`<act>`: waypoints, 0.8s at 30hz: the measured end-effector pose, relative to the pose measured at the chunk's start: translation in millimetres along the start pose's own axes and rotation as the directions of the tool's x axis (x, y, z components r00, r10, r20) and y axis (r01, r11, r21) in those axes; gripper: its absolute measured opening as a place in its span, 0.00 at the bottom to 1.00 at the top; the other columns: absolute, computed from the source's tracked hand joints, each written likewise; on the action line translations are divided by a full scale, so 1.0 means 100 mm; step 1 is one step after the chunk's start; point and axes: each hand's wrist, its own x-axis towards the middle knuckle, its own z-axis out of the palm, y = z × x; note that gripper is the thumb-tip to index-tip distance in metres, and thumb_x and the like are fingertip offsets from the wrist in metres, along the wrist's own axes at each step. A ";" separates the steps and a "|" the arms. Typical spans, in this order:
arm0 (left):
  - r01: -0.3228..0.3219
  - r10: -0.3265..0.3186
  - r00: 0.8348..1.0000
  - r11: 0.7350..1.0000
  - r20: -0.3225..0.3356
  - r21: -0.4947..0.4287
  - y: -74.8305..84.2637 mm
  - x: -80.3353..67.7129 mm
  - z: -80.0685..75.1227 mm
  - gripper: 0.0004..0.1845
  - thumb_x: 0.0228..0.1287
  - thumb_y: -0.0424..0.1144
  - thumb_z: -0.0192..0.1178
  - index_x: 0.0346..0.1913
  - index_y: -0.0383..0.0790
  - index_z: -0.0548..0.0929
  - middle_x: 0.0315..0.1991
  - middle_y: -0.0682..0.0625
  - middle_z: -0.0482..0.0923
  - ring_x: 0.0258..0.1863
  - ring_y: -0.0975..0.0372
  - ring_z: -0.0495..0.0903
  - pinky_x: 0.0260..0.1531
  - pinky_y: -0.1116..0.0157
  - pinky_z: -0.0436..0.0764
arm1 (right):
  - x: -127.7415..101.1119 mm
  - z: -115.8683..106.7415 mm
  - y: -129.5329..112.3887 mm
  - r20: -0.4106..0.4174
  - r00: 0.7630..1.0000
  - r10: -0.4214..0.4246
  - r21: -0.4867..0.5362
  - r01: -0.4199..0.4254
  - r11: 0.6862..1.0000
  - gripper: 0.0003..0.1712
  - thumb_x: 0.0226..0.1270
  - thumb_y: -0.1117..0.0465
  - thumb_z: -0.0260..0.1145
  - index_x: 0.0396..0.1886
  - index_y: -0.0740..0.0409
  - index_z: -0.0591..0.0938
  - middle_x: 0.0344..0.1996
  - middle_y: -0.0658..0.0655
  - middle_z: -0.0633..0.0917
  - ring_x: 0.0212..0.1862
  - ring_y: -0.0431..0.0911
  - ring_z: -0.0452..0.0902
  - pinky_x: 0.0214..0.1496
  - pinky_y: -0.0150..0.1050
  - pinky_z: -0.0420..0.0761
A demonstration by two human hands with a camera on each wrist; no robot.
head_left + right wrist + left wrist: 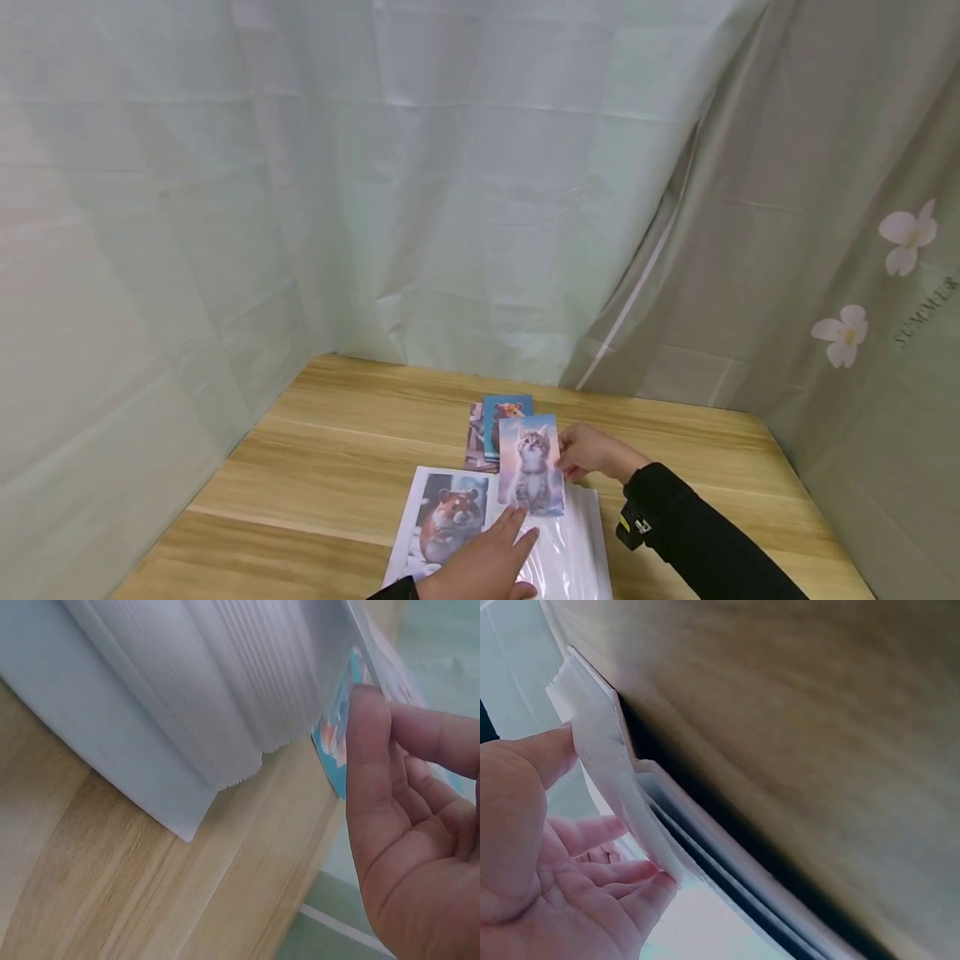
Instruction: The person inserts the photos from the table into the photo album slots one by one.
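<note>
A: Nearest of all is the left hand [483, 565], lying flat with straight fingers on the open album [577, 546], pressing at the edge of a clear sleeve; the left wrist view shows the thumb and fingertips against that thin plastic edge, not curled round it.

B: And the other hand?

A: The right hand [592, 452] pinches the kitten photo [531, 463] at its right edge, thumb on one face, fingers behind. The photo is held just above the right-hand page, its lower end close to the left fingertips.

B: So how far along would you say it is?

A: One hamster photo [450, 515] already sits in the left page. The kitten photo looks poised at the sleeve but, as far as I can judge, not yet slid in. A small stack of photos [497, 421] lies just beyond the album on the far side (a blue-backed one on top), so several seem left to do.

B: What carries all this?

A: A light wooden bench [315, 450] with plain grain. Pale green curtain [450, 183] hangs behind and to the left; to the right, a greyer curtain with white flowers [847, 329] printed on it and some lettering at the far right edge.
</note>
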 end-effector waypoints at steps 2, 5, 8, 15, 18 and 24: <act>-0.004 0.004 1.000 1.000 0.003 0.007 0.00 0.00 -0.01 0.34 0.65 0.62 0.61 0.63 0.40 0.79 0.66 0.36 0.72 0.66 0.49 0.73 0.51 0.69 0.80 | 0.00 -0.01 0.01 0.012 1.000 0.002 0.008 -0.002 1.000 0.04 0.62 0.76 0.66 0.30 0.68 0.79 0.20 0.54 0.78 0.23 0.44 0.79 0.32 0.43 0.86; -0.015 0.015 1.000 1.000 0.006 0.016 -0.01 0.00 -0.01 0.34 0.66 0.63 0.59 0.63 0.40 0.79 0.65 0.37 0.73 0.66 0.49 0.73 0.52 0.69 0.79 | 0.02 -0.01 0.04 0.021 1.000 0.018 0.016 -0.018 1.000 0.05 0.63 0.74 0.67 0.29 0.68 0.78 0.20 0.55 0.78 0.23 0.44 0.78 0.33 0.42 0.86; -0.024 0.024 1.000 1.000 0.000 0.011 -0.02 0.00 -0.01 0.34 0.66 0.63 0.59 0.63 0.39 0.80 0.65 0.36 0.73 0.65 0.49 0.74 0.53 0.68 0.79 | 0.06 0.00 0.08 -0.011 0.999 0.050 0.019 -0.050 0.999 0.09 0.66 0.70 0.66 0.26 0.66 0.77 0.21 0.55 0.78 0.23 0.44 0.77 0.31 0.40 0.85; -0.027 0.027 1.000 1.000 0.003 -0.004 -0.03 -0.01 -0.01 0.33 0.67 0.62 0.59 0.63 0.39 0.79 0.65 0.35 0.72 0.65 0.48 0.74 0.53 0.68 0.79 | 0.29 0.03 0.14 -0.244 0.969 -0.033 -0.070 0.016 0.997 0.05 0.69 0.70 0.64 0.35 0.70 0.79 0.29 0.58 0.80 0.31 0.48 0.78 0.34 0.40 0.81; -0.028 0.028 1.000 1.000 0.007 0.008 -0.03 0.00 -0.01 0.34 0.67 0.63 0.57 0.63 0.40 0.79 0.65 0.35 0.72 0.65 0.48 0.73 0.52 0.68 0.79 | 0.38 0.03 0.13 -0.324 0.939 -0.111 -0.178 0.055 0.982 0.09 0.68 0.72 0.64 0.45 0.73 0.82 0.35 0.59 0.83 0.38 0.52 0.81 0.40 0.43 0.83; -0.019 0.020 1.000 0.998 -0.021 0.063 -0.01 0.00 -0.01 0.35 0.64 0.65 0.59 0.62 0.42 0.80 0.64 0.36 0.74 0.63 0.48 0.75 0.52 0.68 0.80 | 0.51 0.03 0.07 -0.299 0.916 -0.267 -0.385 0.140 0.912 0.06 0.66 0.74 0.65 0.40 0.68 0.87 0.37 0.60 0.87 0.43 0.54 0.83 0.48 0.48 0.83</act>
